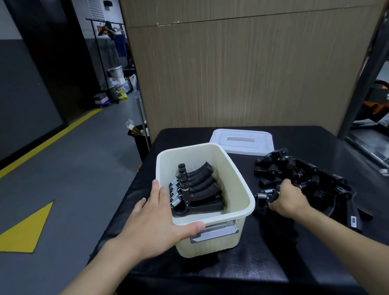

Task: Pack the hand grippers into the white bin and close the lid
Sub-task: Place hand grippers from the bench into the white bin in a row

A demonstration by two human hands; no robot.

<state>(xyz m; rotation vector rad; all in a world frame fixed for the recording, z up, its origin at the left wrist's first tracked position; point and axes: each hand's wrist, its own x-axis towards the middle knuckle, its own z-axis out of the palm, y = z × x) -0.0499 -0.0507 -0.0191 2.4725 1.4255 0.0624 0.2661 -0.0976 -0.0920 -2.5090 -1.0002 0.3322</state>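
Grippers (194,190) already packed lie in a neat row inside the bin (236,174), black handles pointing to the far right and their silver springs lined up along the left side. On the far left of the scene, grey floor carries a yellow stripe (39,148) and a yellow triangle (23,231). The left hand (155,222) rests against the bin's near left corner, fingers spread along the left wall and the thumb laid flat across the near rim just above the grey latch (214,231). The bin stands open on a black mat (236,274), cream-white and uncovered. Its lid (243,143) lies flat on the mat just beyond the far right corner of the bin, apart from it, with a grey strip in its top. To the right of the bin, the right hand (289,200) is curled into a closed grasp around the handles of a loose gripper (268,195), whose springs stick out to the left of the fingers. That gripper sits at the near left edge of a pile (305,172) of more black grippers, heaped on the mat and stretching to the far right. A wood-grain panel (252,70) stands behind the mat, and a dark metal frame (365,59) with orange parts rises on the far right.
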